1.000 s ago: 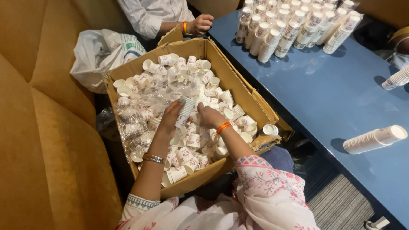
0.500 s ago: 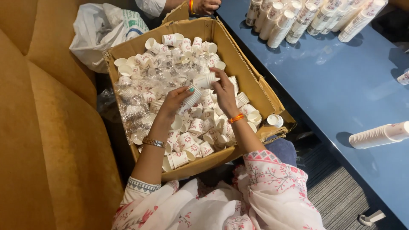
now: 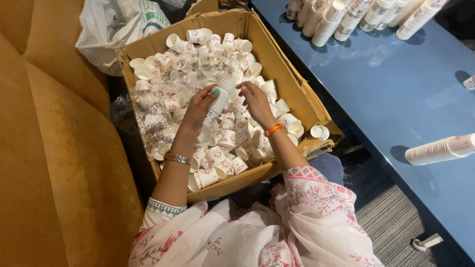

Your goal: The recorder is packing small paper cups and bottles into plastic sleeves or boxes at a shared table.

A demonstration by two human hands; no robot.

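Ochre upholstered seat [image 3: 54,163] at left and blue tabletop [image 3: 396,99] at right, with an open brown cardboard box [image 3: 292,84] of loose small white paper cups with red print [image 3: 217,163] wedged between them at knee level. Over the box's middle, left hand [image 3: 200,106] clasped around a short nested stack of white paper cups [image 3: 220,96], now raised clear of the loose heap rather than low among it as a second earlier; right hand [image 3: 255,101] pinched at the stack's upper end, contents of that pinch not discernible. Farther off, crumpled clear plastic sleeves [image 3: 153,106], a white plastic bag [image 3: 114,29] and long finished cup stacks [image 3: 346,17] on the table.
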